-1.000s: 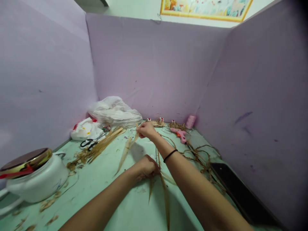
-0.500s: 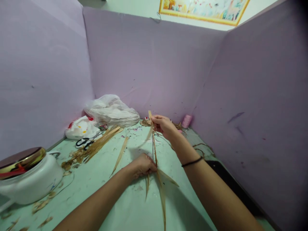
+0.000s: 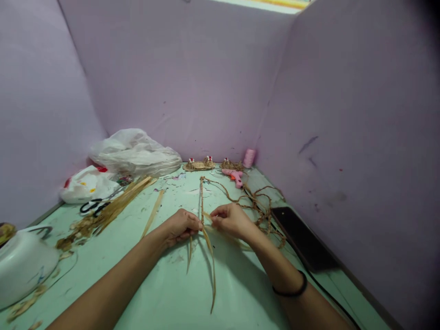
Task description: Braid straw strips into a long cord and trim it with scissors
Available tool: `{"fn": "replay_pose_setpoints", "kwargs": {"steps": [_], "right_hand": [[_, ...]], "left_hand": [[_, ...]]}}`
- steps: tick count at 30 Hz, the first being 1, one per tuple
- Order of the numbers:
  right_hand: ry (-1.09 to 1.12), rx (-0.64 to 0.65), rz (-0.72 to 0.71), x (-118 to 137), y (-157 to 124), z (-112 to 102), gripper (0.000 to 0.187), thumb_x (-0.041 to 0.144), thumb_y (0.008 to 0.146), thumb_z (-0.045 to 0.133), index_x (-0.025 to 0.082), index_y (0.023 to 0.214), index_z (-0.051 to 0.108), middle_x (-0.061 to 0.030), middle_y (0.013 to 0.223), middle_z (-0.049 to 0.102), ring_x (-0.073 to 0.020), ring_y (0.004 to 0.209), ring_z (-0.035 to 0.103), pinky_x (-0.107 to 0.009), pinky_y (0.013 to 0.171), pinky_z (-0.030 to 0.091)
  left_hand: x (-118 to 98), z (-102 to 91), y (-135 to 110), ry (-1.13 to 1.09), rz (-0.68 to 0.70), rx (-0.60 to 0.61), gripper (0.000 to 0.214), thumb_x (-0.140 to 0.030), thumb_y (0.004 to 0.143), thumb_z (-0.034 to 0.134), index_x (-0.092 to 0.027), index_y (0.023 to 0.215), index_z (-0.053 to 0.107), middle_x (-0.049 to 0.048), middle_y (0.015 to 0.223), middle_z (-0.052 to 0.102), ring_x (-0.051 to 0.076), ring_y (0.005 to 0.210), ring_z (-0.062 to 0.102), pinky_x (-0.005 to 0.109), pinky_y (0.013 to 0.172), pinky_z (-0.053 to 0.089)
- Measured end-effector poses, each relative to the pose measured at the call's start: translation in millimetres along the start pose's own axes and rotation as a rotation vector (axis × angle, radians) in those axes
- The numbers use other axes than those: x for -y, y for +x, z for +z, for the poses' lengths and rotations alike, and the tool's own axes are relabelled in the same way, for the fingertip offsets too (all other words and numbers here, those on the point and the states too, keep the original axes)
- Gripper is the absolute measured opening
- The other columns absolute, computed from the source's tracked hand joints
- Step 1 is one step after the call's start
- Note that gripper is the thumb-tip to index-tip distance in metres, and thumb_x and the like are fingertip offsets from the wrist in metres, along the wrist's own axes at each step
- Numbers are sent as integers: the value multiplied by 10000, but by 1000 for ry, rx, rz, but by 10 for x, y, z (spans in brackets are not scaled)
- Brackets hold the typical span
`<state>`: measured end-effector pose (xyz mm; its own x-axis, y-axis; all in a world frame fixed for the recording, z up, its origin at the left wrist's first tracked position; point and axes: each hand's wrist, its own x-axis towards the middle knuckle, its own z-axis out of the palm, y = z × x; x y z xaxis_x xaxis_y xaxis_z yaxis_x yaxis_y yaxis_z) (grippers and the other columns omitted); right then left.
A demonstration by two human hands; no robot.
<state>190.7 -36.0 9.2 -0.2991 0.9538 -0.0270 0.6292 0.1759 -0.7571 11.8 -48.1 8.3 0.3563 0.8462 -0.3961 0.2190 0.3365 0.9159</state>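
My left hand (image 3: 181,226) and my right hand (image 3: 231,220) meet over the pale green table (image 3: 144,293), both pinching dried straw strips (image 3: 210,256) where a thin brown braid (image 3: 201,195) begins. The braid runs away from my hands toward the far wall. Loose strip ends trail toward me from under my fingers. A black band sits on my right wrist.
A bundle of dried straw (image 3: 113,208) and black scissors (image 3: 92,206) lie at left, with plastic bags (image 3: 134,153) behind. A white pot (image 3: 24,263) stands at far left. A pink glue gun (image 3: 234,176), pink spool (image 3: 249,157), tangled braided cord (image 3: 261,206) and dark phone (image 3: 302,238) lie at right.
My right hand came down from its raised, far position to meet the left hand at the strips. The view tilted down and shifted right.
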Motion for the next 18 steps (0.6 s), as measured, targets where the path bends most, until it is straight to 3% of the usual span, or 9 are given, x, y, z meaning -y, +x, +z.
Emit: {"fn": "replay_pose_setpoints", "kwargs": {"steps": [7, 12, 18], "right_hand": [[16, 134, 45, 65, -45, 9, 278, 131, 591, 510, 137, 786, 708, -19, 599, 642, -101, 516, 486, -183, 472, 337], [170, 214, 51, 72, -56, 2, 227, 265, 682, 507, 118, 730, 674, -4, 517, 569, -83, 458, 432, -182, 438, 313], [47, 136, 65, 44, -35, -4, 174, 228, 648, 504, 121, 599, 632, 39, 428, 446, -69, 424, 351, -185, 412, 259]], "left_hand": [[10, -7, 9, -4, -20, -3, 172, -268, 549, 598, -139, 537, 485, -73, 386, 386, 9, 269, 219, 178, 290, 84], [-20, 9, -10, -3, -21, -13, 155, -262, 544, 590, -132, 555, 508, -71, 380, 389, 10, 265, 209, 185, 288, 67], [-17, 15, -12, 4, -12, -14, 158, -260, 535, 583, -143, 516, 478, -75, 368, 376, 13, 261, 209, 187, 286, 69]]}}
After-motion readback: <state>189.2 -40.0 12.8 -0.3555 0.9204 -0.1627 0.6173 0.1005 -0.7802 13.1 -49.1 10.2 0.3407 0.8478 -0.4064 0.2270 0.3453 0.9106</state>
